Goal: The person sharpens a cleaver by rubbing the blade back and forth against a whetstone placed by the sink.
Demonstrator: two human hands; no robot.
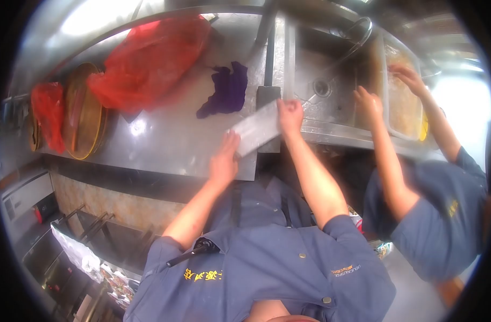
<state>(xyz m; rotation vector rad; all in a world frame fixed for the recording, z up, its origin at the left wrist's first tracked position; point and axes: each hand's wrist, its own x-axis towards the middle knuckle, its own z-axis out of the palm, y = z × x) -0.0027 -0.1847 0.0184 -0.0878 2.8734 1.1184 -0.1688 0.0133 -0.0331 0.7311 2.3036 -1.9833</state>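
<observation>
The oblong piece (pixel 259 129) is pale grey, straight-edged and held slantwise.

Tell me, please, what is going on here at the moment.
A person at a metal counter has a flat, pale piece between two hands: the right hand grips its right end, and the left hand is at its left end. What the piece is isn't clear. Beyond, a purple cloth lies on the counter, with a large red plastic bag to its left. To the right, a co-worker reaches toward a translucent tub beside the sink.
</observation>
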